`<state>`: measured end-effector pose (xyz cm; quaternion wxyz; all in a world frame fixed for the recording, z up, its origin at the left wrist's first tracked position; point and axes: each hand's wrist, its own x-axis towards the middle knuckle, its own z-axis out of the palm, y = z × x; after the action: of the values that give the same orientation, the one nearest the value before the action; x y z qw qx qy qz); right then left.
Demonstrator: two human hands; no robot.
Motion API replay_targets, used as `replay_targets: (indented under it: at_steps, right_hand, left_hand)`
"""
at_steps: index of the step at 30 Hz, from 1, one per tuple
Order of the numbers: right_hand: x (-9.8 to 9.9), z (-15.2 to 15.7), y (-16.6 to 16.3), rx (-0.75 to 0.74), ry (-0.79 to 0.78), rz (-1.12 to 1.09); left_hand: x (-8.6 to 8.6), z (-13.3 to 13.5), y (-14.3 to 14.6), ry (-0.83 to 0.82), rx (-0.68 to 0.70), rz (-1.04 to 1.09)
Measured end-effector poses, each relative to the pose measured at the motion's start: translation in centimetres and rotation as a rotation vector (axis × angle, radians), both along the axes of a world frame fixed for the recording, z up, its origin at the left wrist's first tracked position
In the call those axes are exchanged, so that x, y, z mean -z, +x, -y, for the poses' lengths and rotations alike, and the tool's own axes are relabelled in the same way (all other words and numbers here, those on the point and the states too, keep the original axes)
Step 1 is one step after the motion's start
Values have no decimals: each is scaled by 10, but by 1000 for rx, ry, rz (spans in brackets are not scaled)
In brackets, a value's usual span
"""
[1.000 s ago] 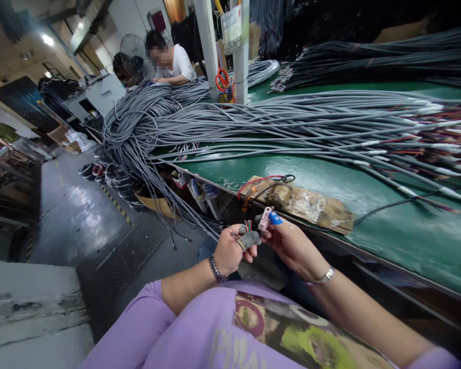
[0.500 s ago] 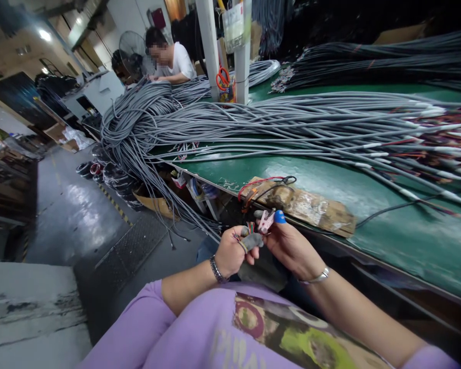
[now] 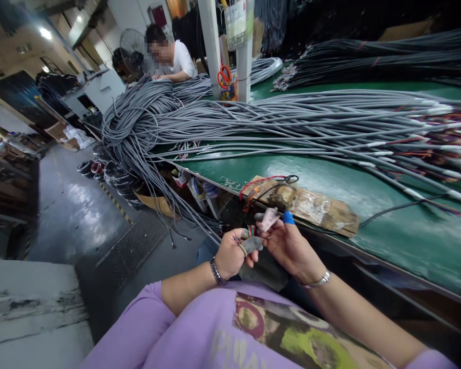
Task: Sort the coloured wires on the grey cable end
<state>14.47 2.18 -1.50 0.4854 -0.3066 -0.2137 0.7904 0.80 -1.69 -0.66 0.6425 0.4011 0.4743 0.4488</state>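
My left hand [image 3: 232, 253] is closed on a bunch of thin coloured wires [image 3: 251, 231], whose ends stick up between thumb and forefinger. Grey covers sit on some of its fingertips. Close beside it, my right hand [image 3: 292, 248] pinches a small pale pink clip-like piece [image 3: 269, 219], blurred, so its exact kind is unclear. Blue tape [image 3: 288, 218] wraps the right thumb. Grey cables [image 3: 200, 218] hang over the table edge and run toward my left hand; where they meet the wires is hidden.
A long bundle of grey cables [image 3: 253, 120] lies across the green table [image 3: 399, 225]. At the near edge is a taped wooden board [image 3: 311, 207] with red and black leads. Scissors [image 3: 224, 77] hang at a white post [image 3: 244, 66]. A person [image 3: 182, 59] works at the far side.
My right hand has shifted slightly right, away from the left hand, and the pink piece has turned in its fingers. My left hand stays in place with the wires.
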Motion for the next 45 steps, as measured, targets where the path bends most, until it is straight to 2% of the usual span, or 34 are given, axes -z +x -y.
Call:
replay_targets:
  at_steps: [5, 10, 15, 19, 21, 24, 27, 30, 32, 35, 37, 41, 45]
  right_hand:
    - [7, 3, 6, 5, 24, 44]
    - [17, 7, 18, 60, 158, 330]
    - [7, 19, 31, 73, 369, 752]
    - [-1, 31, 34, -50, 500, 837]
    - [-1, 36, 34, -132, 553, 843]
    - [1, 42, 31, -213, 716, 889]
    - [0, 48, 27, -199, 831, 950]
    - [-2, 52, 26, -137, 752, 983]
    - [-2, 55, 27, -103, 606, 960]
    - [0, 58, 32, -57, 367, 896]
    - [3, 62, 35, -42, 270, 872]
    - [7, 68, 37, -40, 216, 819]
    - [0, 69, 34, -93, 256, 786]
  left_hand:
    - [7, 0, -6, -35, 41, -55]
    - [15, -2, -7, 25, 35, -60]
    - [15, -1, -6, 78, 21, -167]
    - [15, 4, -2, 42, 144, -176]
    - [17, 7, -1, 63, 176, -262]
    - [17, 12, -1, 174, 227, -457]
    - [11, 17, -2, 238, 291, -672]
    - [5, 22, -2, 253, 302, -738]
    - [3, 25, 0, 223, 277, -592]
    - [4, 29, 4, 92, 227, -284]
    - [6, 32, 6, 10, 205, -187]
    - [13, 39, 9, -20, 183, -185]
    - [14, 47, 5, 52, 259, -264]
